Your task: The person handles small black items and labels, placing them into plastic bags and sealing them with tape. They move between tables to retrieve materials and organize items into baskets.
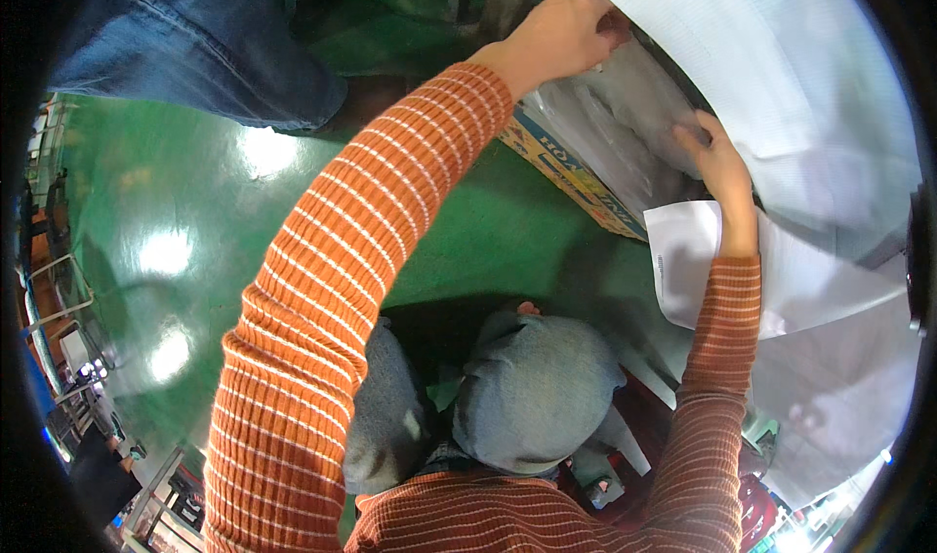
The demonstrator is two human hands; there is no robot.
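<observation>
Plastic bags [625,128] at one o'clock in box [561,163], likely light, limp, slick, best pinched at edges; left hand [561,36] fisted on top edge, right hand [717,158] flat, fingers spread on film.

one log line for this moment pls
left hand: gripping white sheet edge | right hand: on clear plastic bags in cardboard box | floor: green
</observation>
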